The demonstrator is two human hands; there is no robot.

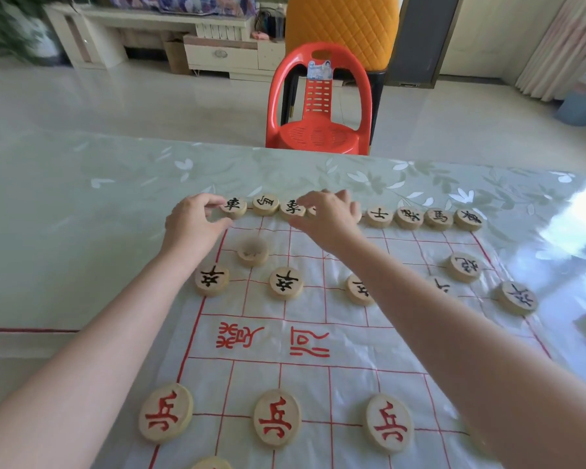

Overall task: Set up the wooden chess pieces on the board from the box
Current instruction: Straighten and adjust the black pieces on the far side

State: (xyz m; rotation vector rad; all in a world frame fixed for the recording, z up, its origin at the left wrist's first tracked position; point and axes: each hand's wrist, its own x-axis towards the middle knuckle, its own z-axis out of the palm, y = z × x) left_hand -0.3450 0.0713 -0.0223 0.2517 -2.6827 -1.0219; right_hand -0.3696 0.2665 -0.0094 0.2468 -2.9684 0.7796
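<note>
A white cloth chess board (pixel 318 336) with red lines lies on the table. Round wooden pieces with black characters line its far edge, and several more stand two rows nearer. Red-character pieces (pixel 276 418) sit in the near row. My left hand (pixel 193 221) pinches the far-left black piece (pixel 233 206) at the board's corner. My right hand (pixel 329 214) is spread, palm down, over the middle of the far row, between a black piece (pixel 291 208) and another black piece (pixel 379 216); anything under it is hidden. One piece (pixel 252 252) looks blurred.
The table (pixel 82 238) has a pale green floral cover. A red plastic chair (pixel 318 106) stands beyond the far edge, with a yellow quilted object (pixel 342 25) and a white cabinet (pixel 170 35) behind it. No box is in view.
</note>
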